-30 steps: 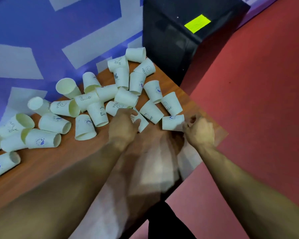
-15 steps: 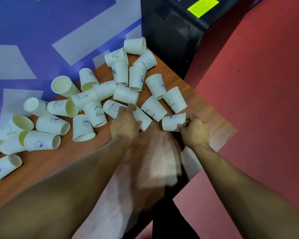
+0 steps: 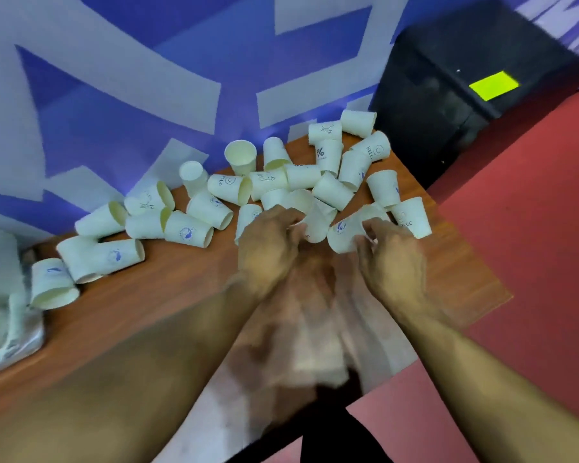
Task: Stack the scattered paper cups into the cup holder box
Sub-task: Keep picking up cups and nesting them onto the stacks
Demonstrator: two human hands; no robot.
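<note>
Matt paper cups (image 3: pixel 199 208) on glossy wooden table (image 3: pixel 168 305).

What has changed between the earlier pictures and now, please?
The right hand has drawn its held cup leftward and tilted it toward the left hand, which now grips a second cup. The other cups stayed scattered on the table.

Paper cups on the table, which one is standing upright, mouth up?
The plain cup at the back near the blue wall; its open rim faces up, while the others lie sideways or stand upside down.
</note>
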